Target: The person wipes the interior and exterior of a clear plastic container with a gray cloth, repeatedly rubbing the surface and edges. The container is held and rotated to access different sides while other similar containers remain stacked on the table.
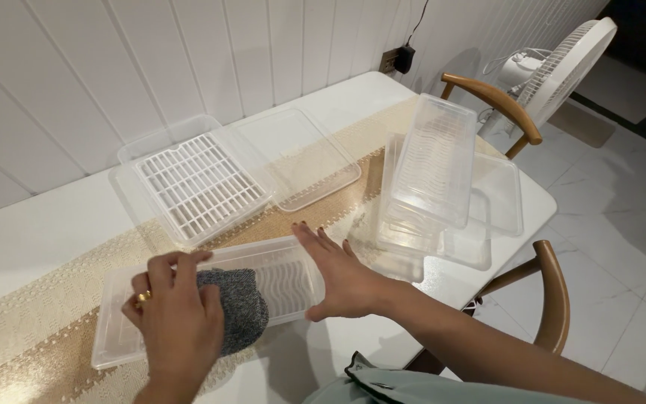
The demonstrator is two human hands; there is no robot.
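Note:
My left hand (pixel 177 314), with a gold ring on it, grips a dark grey knitted cloth (pixel 241 303) and presses it into a clear plastic storage box (pixel 293 277) with a wavy ribbed bottom. This box lies near the table's front edge. My right hand (pixel 342 273) is flat with its fingers apart, resting against the right end of that box.
A white slatted drain tray (pixel 200 183) sits in a clear box behind, with a clear lid (pixel 300 153) beside it. A stack of clear boxes and lids (pixel 439 179) stands at the right. Two wooden chairs (pixel 502 105) and a white fan (pixel 570 63) flank the table (pixel 46 224).

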